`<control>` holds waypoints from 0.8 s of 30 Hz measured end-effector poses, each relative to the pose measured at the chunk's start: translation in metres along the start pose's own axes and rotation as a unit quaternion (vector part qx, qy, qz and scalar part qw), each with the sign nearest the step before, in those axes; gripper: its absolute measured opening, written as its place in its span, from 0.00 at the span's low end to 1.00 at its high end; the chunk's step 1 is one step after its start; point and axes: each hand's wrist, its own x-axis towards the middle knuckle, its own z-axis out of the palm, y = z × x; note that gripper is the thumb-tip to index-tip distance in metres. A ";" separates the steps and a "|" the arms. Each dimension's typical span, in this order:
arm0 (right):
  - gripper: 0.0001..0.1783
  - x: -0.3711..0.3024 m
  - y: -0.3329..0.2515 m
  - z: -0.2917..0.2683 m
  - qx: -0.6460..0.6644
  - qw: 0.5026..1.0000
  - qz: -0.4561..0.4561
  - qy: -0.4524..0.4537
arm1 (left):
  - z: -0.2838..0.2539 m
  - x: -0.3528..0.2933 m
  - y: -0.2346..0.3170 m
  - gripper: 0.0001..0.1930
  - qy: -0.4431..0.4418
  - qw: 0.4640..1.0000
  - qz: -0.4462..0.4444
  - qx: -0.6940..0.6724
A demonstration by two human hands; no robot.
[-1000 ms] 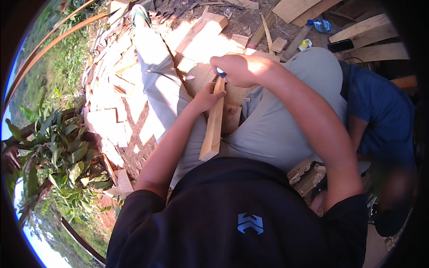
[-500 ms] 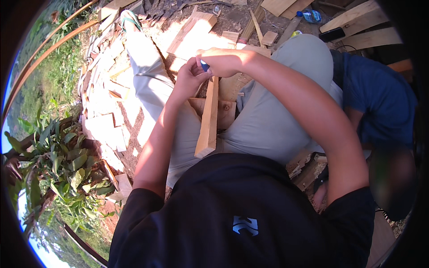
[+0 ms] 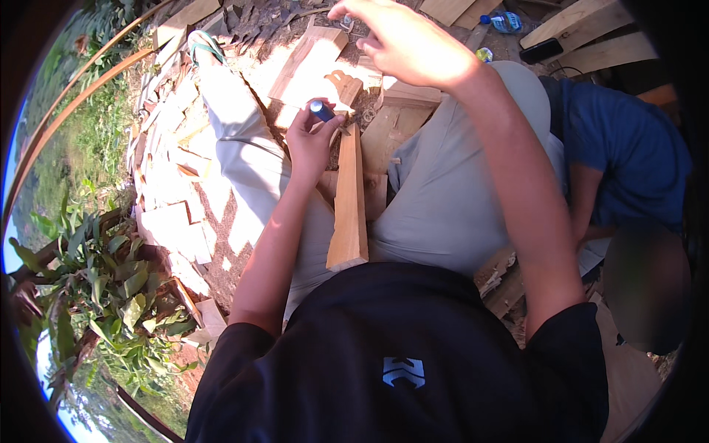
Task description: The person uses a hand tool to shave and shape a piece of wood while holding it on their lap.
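- Far left there's leafy green plants [image 3: 111, 288] and a scatter of pale wood offcuts [image 3: 173, 221] lying on the ground.
- left hand [image 3: 310, 140] is curled round a small blue-capped tool [image 3: 322, 111], fingers closed on it, right at the top end of a wooden plank [image 3: 349, 199].
- That plank runs between the knees, lower end toward the body.
- right hand [image 3: 406, 40] hovers higher up, fingers loosely spread, holding nothing I can see.
- Further right: a plastic bottle [image 3: 506, 22] on the ground, contents can't tell, and another person's blue sleeve [image 3: 620, 140].
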 end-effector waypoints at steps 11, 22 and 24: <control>0.67 0.001 0.118 0.066 -0.177 0.845 0.272 -0.425 | 0.005 0.001 0.010 0.20 -0.054 0.998 -0.007 0.030; 0.30 -0.097 0.141 0.157 -0.258 0.937 0.159 -0.173 | 0.014 0.022 0.027 0.21 -0.119 0.992 -0.037 0.020; 0.32 -0.094 0.150 0.169 -0.283 0.933 0.152 -0.163 | 0.017 0.024 0.019 0.21 -0.124 0.991 -0.035 0.033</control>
